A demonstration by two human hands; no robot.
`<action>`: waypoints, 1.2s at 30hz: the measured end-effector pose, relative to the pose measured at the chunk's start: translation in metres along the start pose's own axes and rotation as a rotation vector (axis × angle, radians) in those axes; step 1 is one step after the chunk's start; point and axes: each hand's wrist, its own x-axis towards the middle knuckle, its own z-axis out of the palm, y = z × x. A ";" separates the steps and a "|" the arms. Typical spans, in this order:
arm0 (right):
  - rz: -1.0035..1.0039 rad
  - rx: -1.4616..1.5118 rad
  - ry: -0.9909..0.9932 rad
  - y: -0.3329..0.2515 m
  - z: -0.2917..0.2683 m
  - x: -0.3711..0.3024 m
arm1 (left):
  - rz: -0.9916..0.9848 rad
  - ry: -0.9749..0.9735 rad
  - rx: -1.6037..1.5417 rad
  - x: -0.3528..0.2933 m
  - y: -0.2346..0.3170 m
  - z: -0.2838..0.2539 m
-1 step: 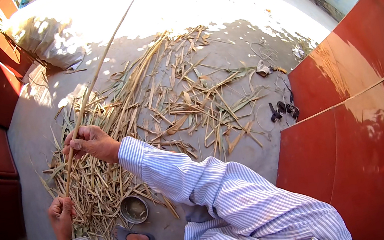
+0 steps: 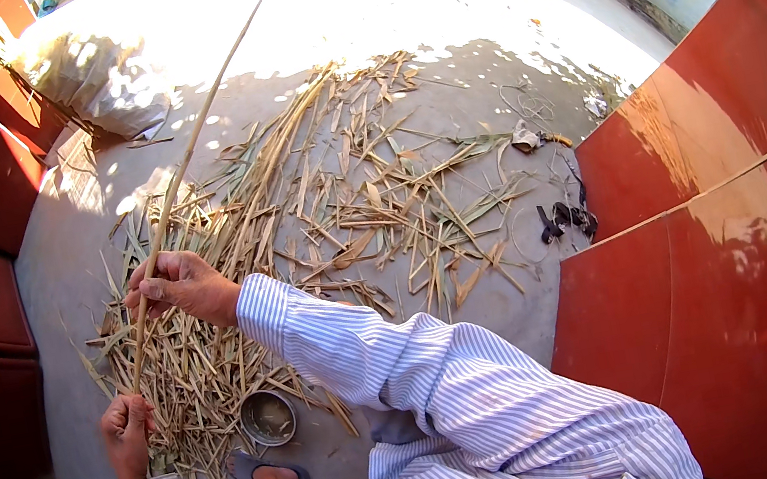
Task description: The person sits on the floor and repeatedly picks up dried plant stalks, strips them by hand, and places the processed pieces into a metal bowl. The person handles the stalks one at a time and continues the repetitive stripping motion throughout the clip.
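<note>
Head view: long, thin tan stalk (image 2: 168,210) runs at a slant from the lower left up to the top edge, held clear above the floor (image 2: 70,393). Right hand (image 2: 189,287) grips it partway up, thumb and fingers pinched round the shaft. Left hand (image 2: 127,437) is closed on the lower end, fingers curled; exact tip hidden in the grip. Both hands on the same stalk, well apart.

Handling, as a guess: light, fairly stiff, dry, slightly whippy toward the thin far end; probably not slippery, could snap or split if bent hard. Best hold: thicker near part, two hands spaced out, so the long far end doesn't swing.

Under and around the hands: heap of short dry pieces (image 2: 208,370), with longer leaf strips (image 2: 417,195) scattered beyond to the right. Metal bowl (image 2: 275,442) sits at the heap's near edge, just beside the sandalled foot (image 2: 277,477); contents unclear. Black straps (image 2: 563,218) lie near the red panel (image 2: 704,277) at right.
</note>
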 end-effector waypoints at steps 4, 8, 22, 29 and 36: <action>0.013 0.015 0.101 0.004 0.003 0.001 | 0.417 0.281 0.509 -0.004 -0.011 0.016; 0.094 -0.048 0.291 0.009 0.003 0.000 | 0.630 0.450 0.809 -0.001 -0.005 0.031; 0.085 -0.194 0.539 0.003 -0.016 0.008 | 0.443 0.509 0.963 -0.018 -0.059 -0.035; 0.231 -0.165 0.428 0.030 0.017 0.010 | 0.587 0.511 0.884 0.023 -0.045 -0.004; 0.132 -0.265 0.491 0.004 -0.037 0.014 | 0.341 0.467 0.866 0.004 -0.101 -0.040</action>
